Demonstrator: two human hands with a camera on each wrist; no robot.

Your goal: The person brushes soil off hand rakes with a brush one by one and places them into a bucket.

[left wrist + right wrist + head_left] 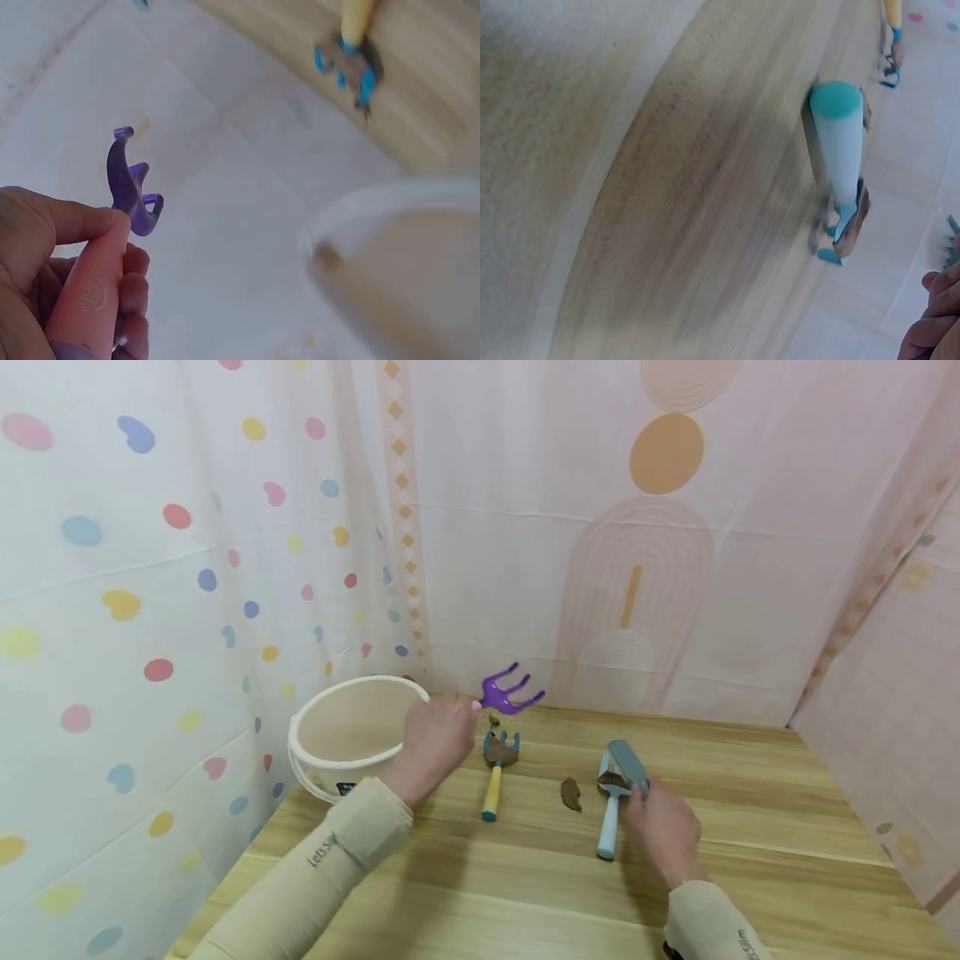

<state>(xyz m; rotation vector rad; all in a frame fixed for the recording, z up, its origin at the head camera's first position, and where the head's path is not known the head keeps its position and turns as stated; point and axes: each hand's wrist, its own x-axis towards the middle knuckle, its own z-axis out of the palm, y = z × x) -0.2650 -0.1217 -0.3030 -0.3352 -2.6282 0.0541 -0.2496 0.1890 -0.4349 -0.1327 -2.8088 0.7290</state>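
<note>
My left hand (438, 739) grips the pink handle (91, 289) of a small hand fork with purple tines (506, 693), held up by the right rim of a white bucket (360, 764). The right hand (667, 827) holds a grey-teal tool with a flat head (628, 764); its toothed edge (952, 244) shows at the right wrist view's border, but its exact kind is unclear. Under that head lies a light-blue garden fork (609, 827) with a brown leaf-like piece (615, 779) on its tines. I cannot tell whether the head touches it.
A yellow-handled fork (491, 793) with blue tines lies mid-table, a brown piece (501, 750) across it. Another brown piece (571, 794) lies between the two forks. Patterned curtains (480, 568) hang behind the wooden table (765, 827) and at its sides.
</note>
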